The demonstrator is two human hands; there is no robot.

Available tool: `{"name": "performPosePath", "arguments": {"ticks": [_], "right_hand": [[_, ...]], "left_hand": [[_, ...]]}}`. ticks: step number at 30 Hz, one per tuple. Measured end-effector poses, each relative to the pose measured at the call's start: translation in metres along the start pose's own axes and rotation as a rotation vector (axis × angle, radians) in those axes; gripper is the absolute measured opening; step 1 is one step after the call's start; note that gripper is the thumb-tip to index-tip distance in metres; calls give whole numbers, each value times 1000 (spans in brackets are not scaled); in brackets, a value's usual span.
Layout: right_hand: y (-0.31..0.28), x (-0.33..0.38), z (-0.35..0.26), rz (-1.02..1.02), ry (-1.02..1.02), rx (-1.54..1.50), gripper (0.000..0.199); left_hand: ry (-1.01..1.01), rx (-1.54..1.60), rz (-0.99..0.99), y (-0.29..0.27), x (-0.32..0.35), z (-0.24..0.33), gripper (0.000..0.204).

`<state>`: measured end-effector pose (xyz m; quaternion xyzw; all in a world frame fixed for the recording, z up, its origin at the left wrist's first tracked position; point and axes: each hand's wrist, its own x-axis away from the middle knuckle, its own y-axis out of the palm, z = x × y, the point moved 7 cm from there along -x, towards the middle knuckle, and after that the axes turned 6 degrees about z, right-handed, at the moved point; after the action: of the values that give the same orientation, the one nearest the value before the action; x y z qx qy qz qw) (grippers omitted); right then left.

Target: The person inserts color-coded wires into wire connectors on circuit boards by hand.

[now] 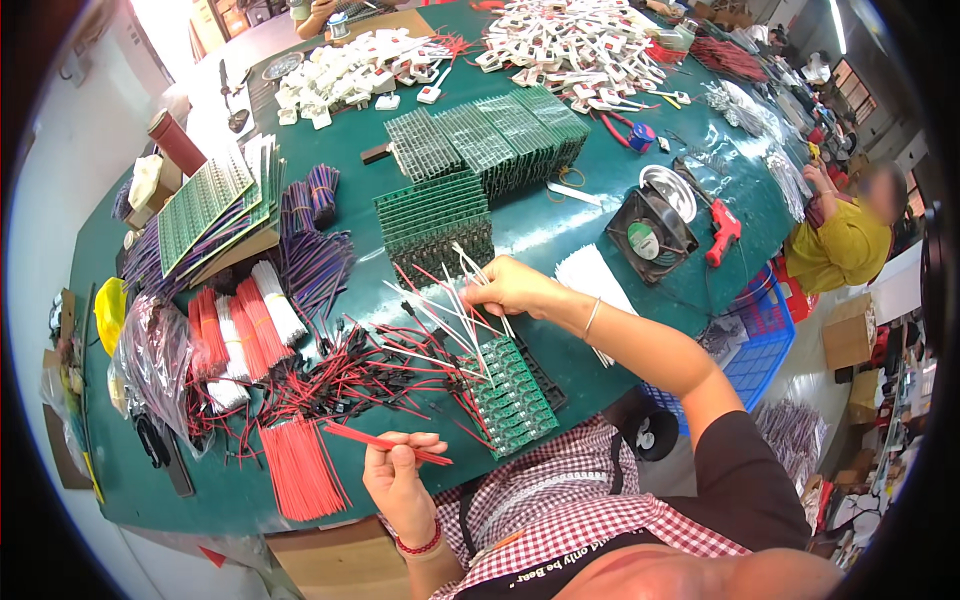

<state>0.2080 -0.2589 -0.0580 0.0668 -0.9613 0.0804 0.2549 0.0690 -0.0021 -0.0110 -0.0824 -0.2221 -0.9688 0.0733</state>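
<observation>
My left hand (402, 490) pinches a few short red wires (350, 433) near the table's front edge, beside a fanned bundle of red wires (300, 470). My right hand (512, 288) is closed around several white wires (462, 318) above a green circuit board panel (510, 395). That panel lies in front of me, with white and red wires running over its far and left edges. Whether the wires in my right hand are fixed to the panel, I cannot tell. Left of it spreads a tangle of red and black wires (340, 370).
Stacked green board panels (435, 220) stand beyond my right hand. A fan (650, 235), a red glue gun (722, 232) and white wires (595, 280) lie to the right. Piles of white plastic parts (570, 45) are at the back. A blue basket (765, 325) and another person (845, 235) are right of the table.
</observation>
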Motion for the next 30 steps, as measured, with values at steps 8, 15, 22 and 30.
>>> {"name": "performPosePath", "arguments": {"ticks": [8,15,22,30], "right_hand": [[-44,39,-12,450,-387,-80,25],[-56,139,-60,630,-606,-162,21],[-4,162,-51,363,-537,-138,20],[21,142,-29,285,-508,-147,19]], "left_hand": [[-2,11,-2,4,5,1,21],[118,-74,45,1,4,8,15],[179,-122,37,7,6,10,14],[234,-219,43,1,12,14,14]]}}
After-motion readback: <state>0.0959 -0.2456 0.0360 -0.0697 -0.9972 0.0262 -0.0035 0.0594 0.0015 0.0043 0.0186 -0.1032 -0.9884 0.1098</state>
